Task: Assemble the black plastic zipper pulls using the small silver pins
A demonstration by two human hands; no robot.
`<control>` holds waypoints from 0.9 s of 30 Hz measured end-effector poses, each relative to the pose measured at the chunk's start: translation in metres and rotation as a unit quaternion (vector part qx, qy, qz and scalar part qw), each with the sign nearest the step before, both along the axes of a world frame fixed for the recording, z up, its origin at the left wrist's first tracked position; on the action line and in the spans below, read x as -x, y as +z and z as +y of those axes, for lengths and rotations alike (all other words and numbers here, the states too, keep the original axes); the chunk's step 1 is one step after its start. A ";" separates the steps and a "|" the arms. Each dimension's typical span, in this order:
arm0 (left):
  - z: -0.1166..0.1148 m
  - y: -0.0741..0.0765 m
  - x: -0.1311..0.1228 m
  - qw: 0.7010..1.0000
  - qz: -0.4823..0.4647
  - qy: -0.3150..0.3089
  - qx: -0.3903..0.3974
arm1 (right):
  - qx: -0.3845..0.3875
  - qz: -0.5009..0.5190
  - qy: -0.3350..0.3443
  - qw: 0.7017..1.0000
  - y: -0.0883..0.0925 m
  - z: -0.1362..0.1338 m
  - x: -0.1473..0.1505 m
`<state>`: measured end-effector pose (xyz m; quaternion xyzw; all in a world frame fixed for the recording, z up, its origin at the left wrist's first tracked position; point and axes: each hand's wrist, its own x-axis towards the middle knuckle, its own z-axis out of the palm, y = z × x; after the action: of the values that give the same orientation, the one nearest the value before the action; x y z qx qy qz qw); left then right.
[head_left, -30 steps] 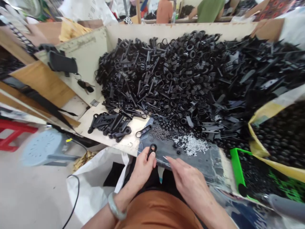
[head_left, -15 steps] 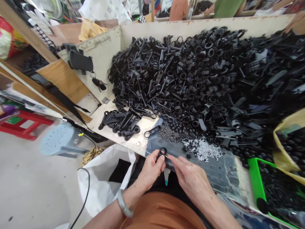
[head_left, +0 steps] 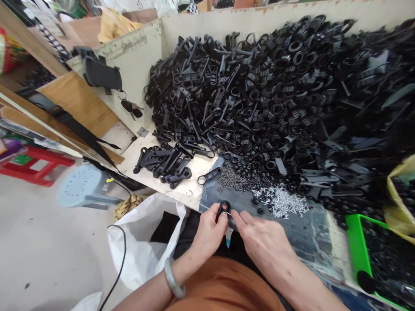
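Observation:
My left hand (head_left: 209, 231) is closed around a black plastic part with a ring-shaped end (head_left: 223, 206), held at the front edge of the bench. From the right, my right hand (head_left: 261, 237) pinches a thin silvery pin (head_left: 228, 213) whose tip meets the black part near the ring. Just beyond the hands lie a heap of silvery pins (head_left: 285, 202) and a patch of small dark grey pieces (head_left: 233, 178). A single black ring-ended arm (head_left: 210, 176) rests on the bench, beside a small stack of similar black arms (head_left: 165, 166).
A large mound of black plastic parts (head_left: 246, 95) fills the back of the bench. At right stand a green bin (head_left: 355, 237) and a yellow bag (head_left: 400, 216). A white sack (head_left: 129, 255) hangs at front left, near a blue stool (head_left: 81, 185). Keys (head_left: 131, 107) hang on the side board.
The camera view has tipped down a little, so the bench appears higher. Both hands stay together at the black part, with the pin still between them.

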<state>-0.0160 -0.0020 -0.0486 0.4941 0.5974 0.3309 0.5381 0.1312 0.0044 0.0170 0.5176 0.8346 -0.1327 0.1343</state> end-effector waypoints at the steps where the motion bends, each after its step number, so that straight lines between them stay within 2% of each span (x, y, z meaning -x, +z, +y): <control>1: -0.001 0.000 0.000 0.999 0.035 -0.009 -0.029 | -0.008 0.002 0.003 1.000 0.001 -0.001 0.002; 5: -0.007 0.004 -0.001 0.986 0.137 -0.047 -0.080 | -0.044 0.028 0.003 0.999 0.006 -0.001 0.011; 9: -0.007 0.008 0.001 0.973 0.196 -0.051 -0.109 | 0.020 0.037 -0.034 0.999 0.012 0.000 0.003; 12: 0.003 0.010 0.011 0.966 0.221 -0.006 -0.132 | -0.017 0.112 -0.093 0.989 0.012 -0.016 -0.014; 14: 0.012 0.014 0.018 0.976 0.182 0.042 -0.109 | -0.059 0.212 -0.140 0.965 0.009 -0.029 -0.026; 17: 0.019 0.025 0.022 0.998 -0.014 0.059 0.016 | -0.049 0.389 -0.217 0.894 -0.001 -0.036 -0.035; 20: 0.013 0.038 0.013 0.972 -0.206 0.017 0.112 | 0.048 0.516 -0.324 0.791 -0.014 -0.026 -0.029; 22: 0.006 0.043 0.005 0.959 -0.261 -0.001 0.113 | 0.123 0.588 -0.385 0.701 -0.022 -0.016 -0.019; 24: -0.001 0.044 0.000 0.955 -0.278 -0.011 0.102 | 0.181 0.642 -0.413 0.620 -0.027 -0.008 -0.009; 25: -0.003 0.043 -0.001 0.955 -0.278 -0.015 0.098 | 0.199 0.660 -0.418 0.592 -0.029 -0.006 -0.004; 27: -0.005 0.040 -0.002 0.958 -0.273 -0.022 0.089 | 0.213 0.681 -0.415 0.564 -0.032 -0.004 0.003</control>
<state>-0.0144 -0.0075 -0.0090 0.3485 0.4436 0.3865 0.7296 0.1282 0.0003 -0.0155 0.5195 0.3193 -0.6608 -0.4376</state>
